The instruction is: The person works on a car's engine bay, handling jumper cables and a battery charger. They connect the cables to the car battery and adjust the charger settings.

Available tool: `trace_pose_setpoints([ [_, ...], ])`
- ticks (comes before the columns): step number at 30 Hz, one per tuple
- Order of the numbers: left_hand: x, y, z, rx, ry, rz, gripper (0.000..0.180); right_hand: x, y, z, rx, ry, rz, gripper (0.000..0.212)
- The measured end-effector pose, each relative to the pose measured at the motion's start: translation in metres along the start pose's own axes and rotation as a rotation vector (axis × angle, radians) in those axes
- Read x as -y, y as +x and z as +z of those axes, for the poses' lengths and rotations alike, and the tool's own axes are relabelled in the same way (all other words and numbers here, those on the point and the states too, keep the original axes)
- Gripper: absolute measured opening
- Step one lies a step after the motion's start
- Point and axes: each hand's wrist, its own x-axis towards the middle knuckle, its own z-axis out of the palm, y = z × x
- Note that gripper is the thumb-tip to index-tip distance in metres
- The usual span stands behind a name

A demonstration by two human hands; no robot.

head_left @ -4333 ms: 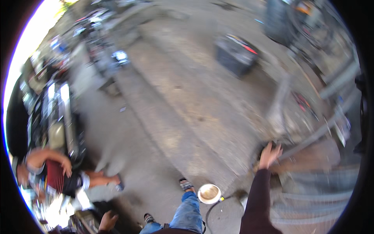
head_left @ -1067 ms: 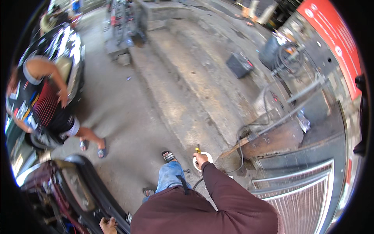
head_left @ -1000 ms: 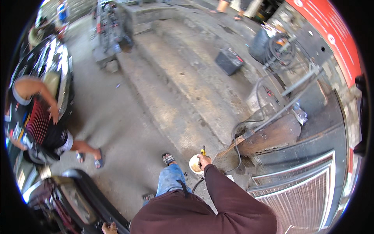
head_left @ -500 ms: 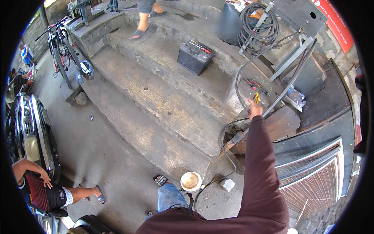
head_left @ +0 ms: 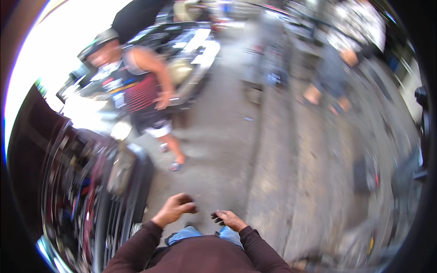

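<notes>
Left hand (head_left: 175,209) and right hand (head_left: 230,219) hover apart near blue jeans (head_left: 184,235), loosely curled; whether they grip anything I cannot tell

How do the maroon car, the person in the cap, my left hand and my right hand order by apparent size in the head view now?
1. Maroon car
2. Person in the cap
3. Left hand
4. Right hand, somewhat smaller
</notes>
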Motion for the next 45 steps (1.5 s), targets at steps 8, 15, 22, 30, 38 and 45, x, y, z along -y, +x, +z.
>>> trace_pose_setpoints([
  [8, 0.034, -0.123, -0.039, -0.161, -0.694, 0.221, 0.021, 0.176, -0.002, 0.152, 0.214, 0.073, -0.173, 0.022],
  [15, 0.076, -0.222, -0.093, -0.486, -0.71, 0.353, 0.022, 0.158, 0.05, 0.304, 0.313, -0.092, -0.172, 0.01],
  [22, 0.102, -0.273, -0.135, -0.805, -0.611, 0.23, 0.027, 0.157, 0.125, 0.372, 0.209, -0.175, -0.199, 0.013],
  [30, 0.085, -0.31, -0.208, -1.04, -0.394, -0.014, 0.031, 0.209, 0.141, 0.469, 0.93, -1.23, -1.124, 0.033],
  [38, 0.077, -0.29, -0.268, -0.963, -0.563, 0.086, 0.026, 0.22, 0.241, 0.501, 1.08, -1.181, -1.15, 0.016],
  [45, 0.069, -0.267, -0.298, -1.099, -0.041, -0.022, 0.028, 0.247, 0.296, 0.515, 1.315, -1.113, -0.904, 0.014],
])
